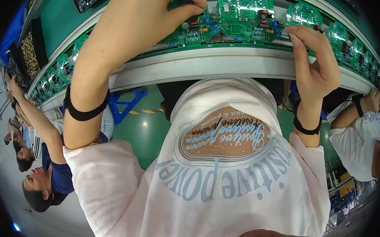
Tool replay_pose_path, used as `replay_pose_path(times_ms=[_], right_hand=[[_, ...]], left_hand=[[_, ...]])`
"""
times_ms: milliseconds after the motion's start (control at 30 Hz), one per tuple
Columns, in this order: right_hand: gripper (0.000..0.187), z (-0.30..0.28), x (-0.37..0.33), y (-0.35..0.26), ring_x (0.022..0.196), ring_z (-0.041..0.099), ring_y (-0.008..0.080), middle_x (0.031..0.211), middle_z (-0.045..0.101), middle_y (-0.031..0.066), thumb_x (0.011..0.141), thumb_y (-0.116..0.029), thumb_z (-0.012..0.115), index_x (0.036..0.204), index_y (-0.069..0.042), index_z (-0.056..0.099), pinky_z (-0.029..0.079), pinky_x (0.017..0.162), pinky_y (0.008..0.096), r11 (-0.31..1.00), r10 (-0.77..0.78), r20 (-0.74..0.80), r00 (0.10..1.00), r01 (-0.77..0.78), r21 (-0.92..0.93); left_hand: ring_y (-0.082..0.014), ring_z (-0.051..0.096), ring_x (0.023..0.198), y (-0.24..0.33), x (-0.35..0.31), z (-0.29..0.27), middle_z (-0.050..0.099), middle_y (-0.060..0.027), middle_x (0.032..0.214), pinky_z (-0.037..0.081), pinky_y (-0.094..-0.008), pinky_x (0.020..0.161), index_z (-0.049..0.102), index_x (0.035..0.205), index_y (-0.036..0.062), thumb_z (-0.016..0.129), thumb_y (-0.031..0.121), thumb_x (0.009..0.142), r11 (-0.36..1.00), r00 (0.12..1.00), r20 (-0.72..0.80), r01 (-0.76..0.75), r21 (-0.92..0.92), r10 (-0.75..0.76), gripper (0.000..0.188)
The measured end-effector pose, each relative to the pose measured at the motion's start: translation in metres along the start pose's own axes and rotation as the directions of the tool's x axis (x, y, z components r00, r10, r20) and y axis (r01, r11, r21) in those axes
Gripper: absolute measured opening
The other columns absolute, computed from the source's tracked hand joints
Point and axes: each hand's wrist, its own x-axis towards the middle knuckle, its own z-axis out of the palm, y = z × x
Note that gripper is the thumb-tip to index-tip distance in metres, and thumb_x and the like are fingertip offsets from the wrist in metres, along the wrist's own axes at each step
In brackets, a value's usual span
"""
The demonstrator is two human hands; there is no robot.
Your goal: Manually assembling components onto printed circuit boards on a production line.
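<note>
A row of green circuit boards runs along the pale rail in front of me. Red, blue and striped small parts stand on them. My left hand reaches over the board left of centre, its thumb and fingers pinched together; whatever is between the fingertips is hidden. Beside the right edge of the central board is my right hand, with thumb and forefinger closed in a pinch. Something small and thin may be at those fingertips, too fine to name. Another green board lies just beyond the right hand.
A pale metal rail edges the line between me and the boards. Bins of small parts and a dark tray stand at the far left. Co-workers are at the line on both sides; one person's arm reaches in from the left.
</note>
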Motion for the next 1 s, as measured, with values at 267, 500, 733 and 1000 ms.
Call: replay_pose_path(times_ms=[267, 500, 733, 1000], right_hand=[[0.017, 0.001, 0.0, 0.002, 0.082, 0.073, 0.0219, 0.092, 0.076, 0.0126, 0.081, 0.014, 0.074, 0.096, 0.005, 0.073, 0.056, 0.075, 0.0282, 1.0, 0.002, -0.002, 1.0, -0.002, -0.002], [0.015, 0.004, -0.002, 0.003, 0.081, 0.072, 0.0208, 0.091, 0.076, 0.0122, 0.082, 0.013, 0.075, 0.095, 0.005, 0.073, 0.056, 0.074, 0.0276, 1.0, 0.002, -0.01, 1.0, -0.002, 0.027], [0.014, 0.009, -0.003, 0.005, 0.08, 0.072, 0.0203, 0.091, 0.076, 0.0114, 0.083, 0.012, 0.075, 0.095, 0.005, 0.074, 0.055, 0.072, 0.0269, 1.0, 0.007, -0.012, 1.0, -0.007, 0.03], [0.014, 0.011, -0.003, 0.006, 0.08, 0.072, 0.0197, 0.09, 0.076, 0.0108, 0.083, 0.011, 0.075, 0.095, 0.004, 0.074, 0.055, 0.072, 0.0266, 1.0, 0.014, -0.023, 1.0, -0.014, 0.028]], left_hand=[[-0.0328, 0.069, 0.086, 0.001, 0.0, 0.002, 0.072, -0.015, 0.089, 0.056, -0.0391, 0.076, 0.072, 0.09, -0.0024, 0.074, -0.003, 0.08, 0.997, 0.999, -0.007, -0.032, 0.067, 0.032, 0.01], [-0.0328, 0.069, 0.086, 0.0, -0.005, 0.008, 0.072, -0.0142, 0.09, 0.056, -0.0391, 0.075, 0.072, 0.091, -0.0023, 0.074, -0.001, 0.081, 0.999, 0.997, -0.075, -0.029, 0.016, 0.03, 0.01], [-0.0347, 0.067, 0.083, -0.003, -0.007, 0.009, 0.07, -0.0139, 0.089, 0.055, -0.0412, 0.075, 0.07, 0.089, -0.0008, 0.073, 0.0, 0.08, 0.983, 0.991, -0.072, -0.102, 0.152, 0.114, 0.01], [-0.0344, 0.066, 0.084, -0.006, -0.007, 0.008, 0.068, -0.0127, 0.084, 0.053, -0.0423, 0.073, 0.068, 0.089, 0.0006, 0.072, 0.001, 0.078, 0.953, 0.98, -0.04, -0.179, 0.242, 0.195, 0.012]])
